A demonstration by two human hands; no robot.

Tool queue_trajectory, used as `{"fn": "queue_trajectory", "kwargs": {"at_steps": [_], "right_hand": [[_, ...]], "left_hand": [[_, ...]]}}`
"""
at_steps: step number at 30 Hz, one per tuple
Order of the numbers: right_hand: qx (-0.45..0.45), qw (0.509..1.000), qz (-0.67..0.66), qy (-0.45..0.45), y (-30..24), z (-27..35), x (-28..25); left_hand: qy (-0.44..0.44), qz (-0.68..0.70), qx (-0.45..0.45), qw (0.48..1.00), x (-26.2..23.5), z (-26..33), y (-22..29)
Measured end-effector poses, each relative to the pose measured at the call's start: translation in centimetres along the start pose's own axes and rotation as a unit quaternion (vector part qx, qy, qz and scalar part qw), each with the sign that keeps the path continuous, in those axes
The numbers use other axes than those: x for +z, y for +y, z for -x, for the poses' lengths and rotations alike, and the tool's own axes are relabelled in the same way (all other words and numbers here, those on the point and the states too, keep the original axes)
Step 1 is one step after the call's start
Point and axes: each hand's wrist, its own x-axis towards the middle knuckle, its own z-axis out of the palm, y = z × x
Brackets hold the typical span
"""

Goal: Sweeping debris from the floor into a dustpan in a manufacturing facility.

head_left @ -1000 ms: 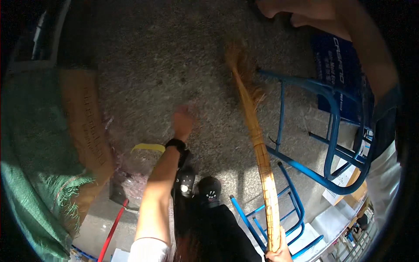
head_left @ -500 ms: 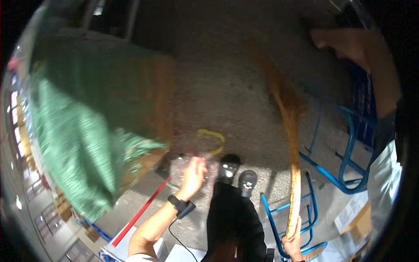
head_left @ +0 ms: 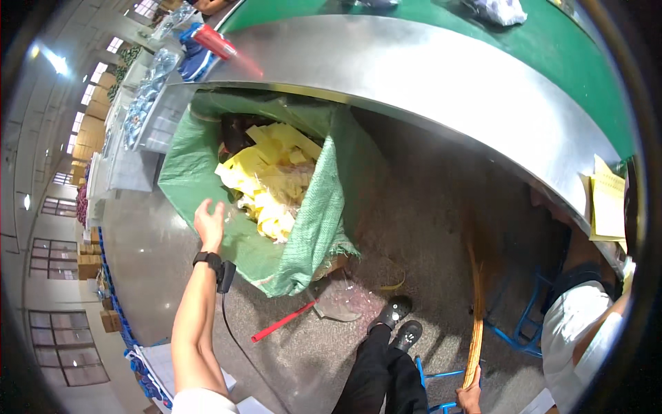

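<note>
My left hand is open, fingers apart, at the near-left rim of a large green woven sack. Nothing shows in that hand. Inside the sack lie yellow paper scraps, some clear plastic and a dark brown item. Low on the right, my right hand grips the handle of a long straw broom; its far end fades into shadow on the floor. In front of my feet lies a dustpan with a red handle, small clear bits beside it.
A metal-edged table with a green top curves above the sack, a red can-like object at its left end. To my right sits a person in a white shirt, near a blue stool frame. A yellow strip lies on the floor.
My left hand has moved from clear plastic by the dustpan up and left to the sack's rim, its fingers now spread. The view has tilted up. My right hand still holds the broom.
</note>
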Motion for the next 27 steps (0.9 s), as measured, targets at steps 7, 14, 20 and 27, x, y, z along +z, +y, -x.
{"fn": "queue_trajectory", "kwargs": {"at_steps": [7, 14, 20, 27], "right_hand": [[0.031, 0.999, -0.02, 0.002, -3.7, 2.4, -1.6], [0.018, 0.993, -0.095, -0.066, -5.0, 2.1, -2.2], [0.014, 0.997, -0.042, -0.065, -7.7, 4.0, -1.5], [0.038, 0.997, 0.043, -0.044, -11.2, 1.6, -2.4]], "left_hand": [[-0.128, 0.028, 0.017, 0.991, -5.0, 4.2, 3.7], [-0.215, 0.152, -0.072, 0.962, -8.6, 4.4, 5.9], [-0.276, 0.18, -0.057, 0.943, -6.2, 4.8, 2.6], [-0.171, 0.098, 0.103, 0.975, -5.6, 7.2, 1.4]]}}
